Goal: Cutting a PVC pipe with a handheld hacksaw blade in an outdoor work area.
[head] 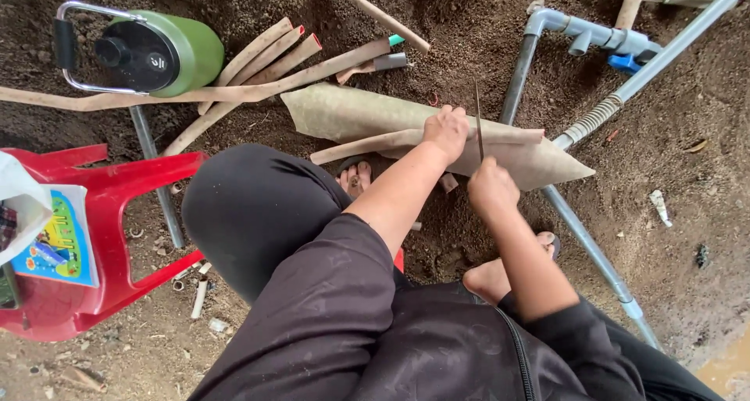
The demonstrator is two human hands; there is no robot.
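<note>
Fingers: both sets are curled shut — the left hand (447, 130) presses down on the tan sheet (367, 114), and the right hand (491, 188) is wrapped round the handle of a thin knife (478, 120).
Blade: it stands nearly upright just beside the left knuckles, its edge set into the sheet's upper border.
Sheet: a long, pale brown, curling piece that lies on the dark soil in front of the person's knees, its pointed end resting over a grey pipe (582, 233).
Holding hand: judged from here, it sits very close to the blade; shifting it a little away along the sheet would keep the knuckles safer while the material stays flat.
Cutting: a steady draw along one line, with the curl pinned down, should likely give a cleaner strip than sawing.
Cut strips: several narrow tan strips (262, 57) lie fanned on the ground beyond the sheet.
Nearby: a green flask (191, 53) with a black lid lies on its side by the strips — a red plastic stool (109, 213) stands at the person's left.
</note>
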